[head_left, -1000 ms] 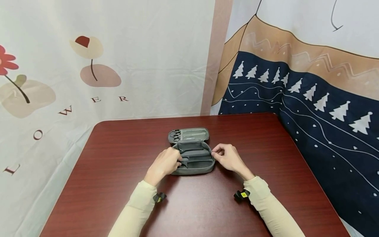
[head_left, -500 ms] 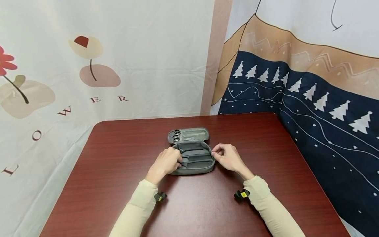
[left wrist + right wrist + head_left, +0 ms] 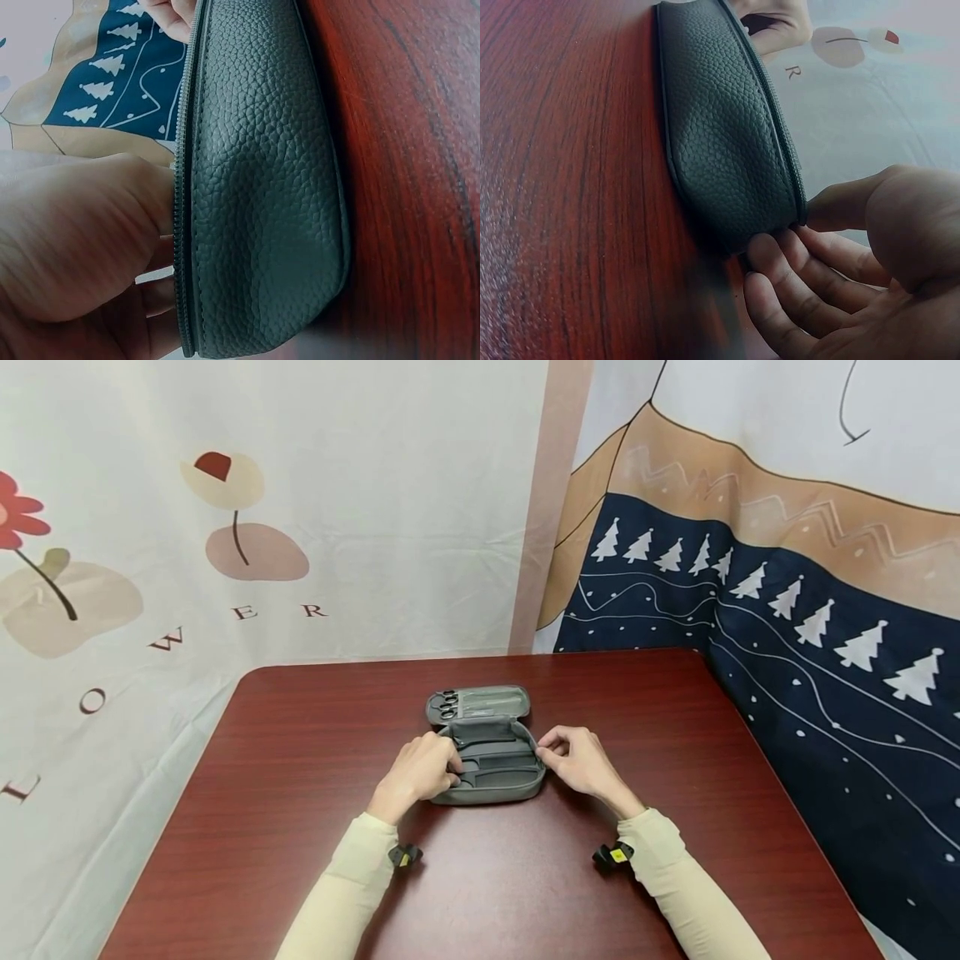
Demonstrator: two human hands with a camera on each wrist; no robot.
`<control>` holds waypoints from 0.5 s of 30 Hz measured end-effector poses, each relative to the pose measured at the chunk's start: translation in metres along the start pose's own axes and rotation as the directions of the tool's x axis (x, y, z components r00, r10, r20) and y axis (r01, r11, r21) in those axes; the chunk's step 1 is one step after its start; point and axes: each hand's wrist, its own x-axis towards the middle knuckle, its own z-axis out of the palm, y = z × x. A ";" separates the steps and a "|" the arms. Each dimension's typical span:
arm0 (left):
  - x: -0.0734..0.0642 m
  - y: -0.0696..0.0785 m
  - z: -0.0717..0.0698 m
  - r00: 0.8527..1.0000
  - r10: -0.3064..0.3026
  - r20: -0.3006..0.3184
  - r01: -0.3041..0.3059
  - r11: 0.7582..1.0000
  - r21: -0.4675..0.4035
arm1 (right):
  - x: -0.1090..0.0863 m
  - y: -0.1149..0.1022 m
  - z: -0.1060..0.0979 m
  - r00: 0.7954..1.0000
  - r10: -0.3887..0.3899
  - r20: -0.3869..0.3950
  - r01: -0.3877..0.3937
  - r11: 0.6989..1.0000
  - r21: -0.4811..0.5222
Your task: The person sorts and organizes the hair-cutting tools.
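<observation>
An unzipped grey leather-look zip case [image 3: 495, 794] lies on the table with its lid [image 3: 491, 702] folded back, away from me. Scissors [image 3: 448, 697] sit at the lid's left end, beside clear pockets. My left hand [image 3: 422, 767] reaches over the left rim, fingers bent down into the tray; the case wall hides the fingertips in the left wrist view, so I cannot tell what they hold. Dark slim items lie in the tray near them, too small to identify. My right hand [image 3: 581, 760] pinches the right end of the rim by the zipper [image 3: 786, 142], thumb opposite fingers.
The reddish-brown wooden table [image 3: 315, 718] extends around the case on all sides. Behind it hang a pale printed curtain [image 3: 412, 510] and a dark blue one with white trees [image 3: 787, 643]. A small black wrist device [image 3: 406, 857] hangs at the left sleeve.
The left fingers have shifted very slightly inside the tray, and a dark item near them shows a little differently. The right hand and the case stay in place.
</observation>
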 end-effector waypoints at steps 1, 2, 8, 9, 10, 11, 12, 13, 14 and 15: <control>0.000 0.000 0.000 1.000 0.000 0.003 0.000 1.000 0.000 | 0.000 0.000 0.000 1.000 0.000 0.000 0.000 1.000 -0.001; -0.001 0.000 0.000 1.000 -0.002 0.006 0.002 1.000 -0.001 | 0.000 0.000 0.000 1.000 0.000 0.001 0.000 1.000 -0.002; -0.001 -0.002 -0.001 1.000 -0.003 0.003 0.003 1.000 -0.014 | -0.001 -0.001 0.000 1.000 -0.009 -0.001 0.009 1.000 0.003; -0.001 -0.002 -0.001 1.000 -0.001 0.002 0.001 1.000 -0.016 | -0.001 -0.001 0.000 1.000 -0.012 -0.002 0.012 1.000 0.003; -0.001 -0.002 -0.001 1.000 0.003 0.000 -0.003 1.000 -0.018 | -0.001 -0.001 0.000 1.000 -0.015 -0.003 0.015 1.000 0.001; -0.001 -0.002 -0.002 1.000 0.005 0.002 -0.005 1.000 -0.018 | 0.000 -0.001 0.000 1.000 -0.017 -0.004 0.017 1.000 0.001; -0.001 -0.003 -0.002 1.000 0.006 0.004 -0.006 1.000 -0.020 | 0.000 0.000 0.000 1.000 -0.019 -0.004 0.019 1.000 0.000; -0.001 -0.003 -0.002 1.000 0.009 0.005 -0.009 1.000 -0.020 | 0.000 0.000 0.000 1.000 -0.020 -0.003 0.020 1.000 -0.001; -0.001 -0.003 -0.002 1.000 0.010 0.009 -0.009 1.000 -0.022 | -0.001 -0.001 0.000 1.000 -0.020 -0.002 0.020 1.000 -0.001; -0.001 -0.002 -0.003 1.000 0.014 0.011 -0.013 1.000 -0.023 | -0.001 0.000 0.000 1.000 -0.020 -0.001 0.020 1.000 -0.001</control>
